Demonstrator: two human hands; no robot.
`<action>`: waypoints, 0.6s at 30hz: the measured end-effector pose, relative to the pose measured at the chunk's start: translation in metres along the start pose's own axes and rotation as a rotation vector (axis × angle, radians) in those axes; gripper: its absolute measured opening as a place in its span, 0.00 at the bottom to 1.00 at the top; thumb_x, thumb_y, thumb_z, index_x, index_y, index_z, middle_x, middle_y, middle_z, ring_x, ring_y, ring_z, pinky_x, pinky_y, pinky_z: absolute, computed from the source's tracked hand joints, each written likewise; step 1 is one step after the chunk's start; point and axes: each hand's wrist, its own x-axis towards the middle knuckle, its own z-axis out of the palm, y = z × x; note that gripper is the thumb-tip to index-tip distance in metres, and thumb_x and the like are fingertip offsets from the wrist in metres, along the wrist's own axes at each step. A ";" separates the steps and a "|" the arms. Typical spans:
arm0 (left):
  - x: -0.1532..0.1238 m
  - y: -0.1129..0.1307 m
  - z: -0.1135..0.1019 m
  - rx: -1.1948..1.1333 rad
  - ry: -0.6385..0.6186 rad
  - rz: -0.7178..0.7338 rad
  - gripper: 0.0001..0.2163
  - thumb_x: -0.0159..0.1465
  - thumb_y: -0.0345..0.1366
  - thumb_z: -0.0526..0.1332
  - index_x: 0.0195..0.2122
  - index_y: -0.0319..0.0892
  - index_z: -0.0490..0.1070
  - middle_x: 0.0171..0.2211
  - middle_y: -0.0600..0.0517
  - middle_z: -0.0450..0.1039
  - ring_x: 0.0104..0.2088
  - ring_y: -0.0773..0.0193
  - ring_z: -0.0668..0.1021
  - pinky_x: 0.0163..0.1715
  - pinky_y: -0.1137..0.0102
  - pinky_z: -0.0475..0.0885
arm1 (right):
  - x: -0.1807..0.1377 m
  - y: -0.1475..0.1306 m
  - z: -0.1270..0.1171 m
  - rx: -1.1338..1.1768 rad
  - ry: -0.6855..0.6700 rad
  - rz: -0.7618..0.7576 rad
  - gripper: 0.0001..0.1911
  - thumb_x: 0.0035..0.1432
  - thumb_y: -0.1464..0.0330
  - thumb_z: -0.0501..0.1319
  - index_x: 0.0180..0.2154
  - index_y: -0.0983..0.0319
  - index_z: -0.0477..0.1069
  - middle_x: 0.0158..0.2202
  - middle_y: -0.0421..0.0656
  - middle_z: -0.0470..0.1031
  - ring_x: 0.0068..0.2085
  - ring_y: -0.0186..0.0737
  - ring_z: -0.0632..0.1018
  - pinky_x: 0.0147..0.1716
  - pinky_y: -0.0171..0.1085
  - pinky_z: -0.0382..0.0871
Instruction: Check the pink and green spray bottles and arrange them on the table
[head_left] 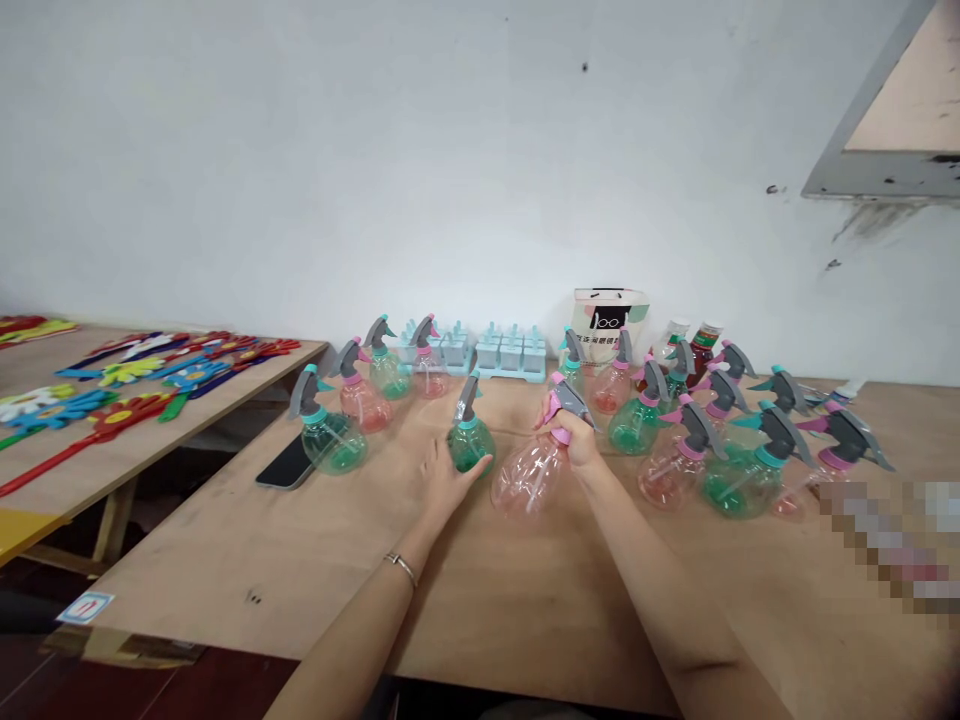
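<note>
My right hand [574, 432] is wrapped around the pink collar and grey trigger head of a clear pink spray bottle [525, 478], which leans to the right. Beside it stands a green spray bottle [469, 440] with a grey and teal head. My left hand [448, 478] cups the lower body of that green bottle, thumb across the front and fingers at its left side. More green and pink spray bottles stand in two groups, one including a green bottle [334, 440] on the left, the other a pink bottle [667, 475] on the right.
A phone [286, 465] lies at the left of the wooden table [315, 570]. Pale blue popsicle molds [511, 355], a printed bag [609, 325] and glass bottles [703, 352] line the wall. Colourful hand-shaped items [135, 370] cover another table. A patch at right is pixelated.
</note>
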 end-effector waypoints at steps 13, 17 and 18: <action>0.000 0.000 0.000 -0.042 -0.008 -0.008 0.37 0.52 0.49 0.71 0.59 0.43 0.59 0.55 0.41 0.68 0.60 0.45 0.70 0.61 0.50 0.62 | -0.001 -0.004 0.004 0.111 0.124 0.047 0.06 0.30 0.68 0.58 0.20 0.58 0.65 0.20 0.39 0.68 0.26 0.38 0.69 0.20 0.33 0.59; 0.000 0.001 0.000 -0.025 -0.001 -0.002 0.36 0.53 0.49 0.71 0.59 0.43 0.60 0.54 0.41 0.69 0.60 0.44 0.70 0.61 0.49 0.61 | -0.002 -0.007 0.003 0.100 0.077 0.097 0.11 0.31 0.68 0.58 0.25 0.57 0.69 0.24 0.41 0.74 0.31 0.42 0.73 0.19 0.32 0.60; 0.000 0.001 0.000 -0.027 0.003 0.000 0.36 0.52 0.49 0.71 0.59 0.43 0.60 0.54 0.41 0.69 0.60 0.45 0.70 0.61 0.50 0.62 | -0.002 -0.006 0.003 0.079 0.042 0.106 0.13 0.32 0.68 0.58 0.27 0.57 0.71 0.27 0.42 0.76 0.33 0.44 0.74 0.20 0.33 0.61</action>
